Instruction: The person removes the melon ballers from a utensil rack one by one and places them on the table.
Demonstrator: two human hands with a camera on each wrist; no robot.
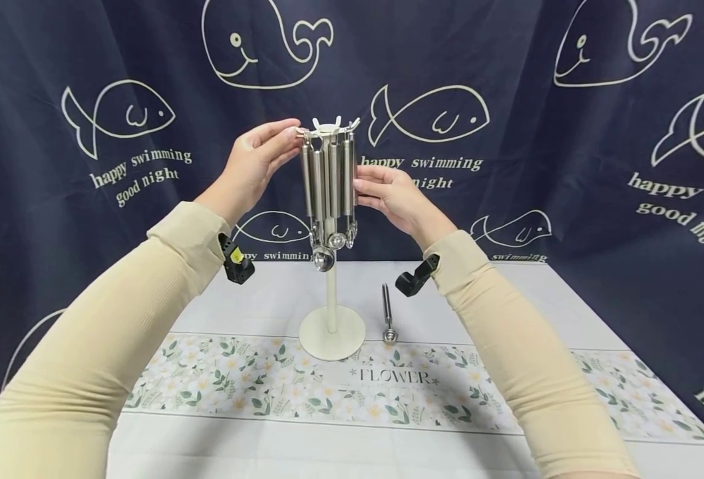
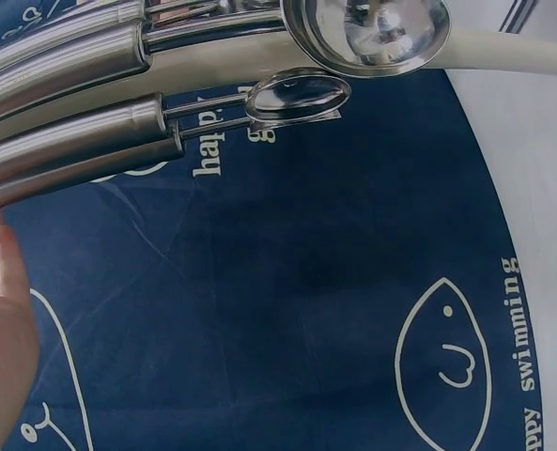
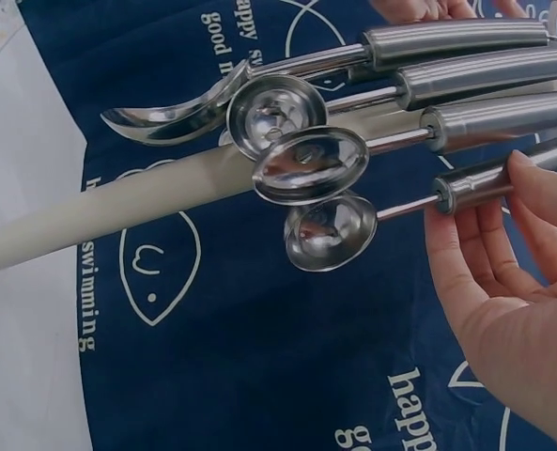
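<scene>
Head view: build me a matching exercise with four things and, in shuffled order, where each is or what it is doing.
1. Bare left hand
2. Bare right hand
3. Loose silver metal scoop
4. Round cream stand base

A. Lying on the white table, right of the base
B. Under the upright cream pole
C. Fingertips up at the pale hook rack
D. Gripping an upright silver metal handle

Pairs: 1-C; 2-D; 3-A; 4-B

Left sleeve [image 1: 100, 332] and right sleeve [image 1: 526, 346]: cream, cuffs folded back. Black wrist units, left [image 1: 239, 269] and right [image 1: 413, 282]; left unit carries yellow patch [image 1: 237, 255].
</scene>
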